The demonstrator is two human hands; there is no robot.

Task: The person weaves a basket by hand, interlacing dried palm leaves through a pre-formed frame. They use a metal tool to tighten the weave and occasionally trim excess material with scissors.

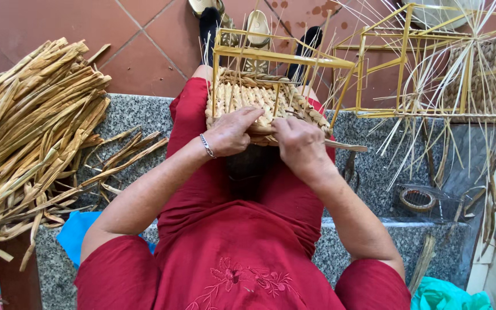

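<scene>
**Straw and yellow wire: two hands at a half-woven basket**

Straw-coloured weave fills the lower part of a yellow wire frame [271, 56] that rests on the lap of a person in a red dress, seen from the head camera looking straight down. The left hand [231, 133], a silver bracelet [206, 146] at its wrist, lies palm down on the half-woven basket [248, 99], fingers curled and pressed against the near edge of the weave. The right hand [299, 140] sits just beside it, fingers bent over and closed on the same edge, where a flat strand [345, 147] juts out to the right. Both forearms angle inward from the elbows and meet at the basket. A large pile of dried reed strips [30, 132] lies on the granite ledge [139, 115] to the left. A second, empty yellow frame [409, 63] with loose stalks stands to the right.
</scene>
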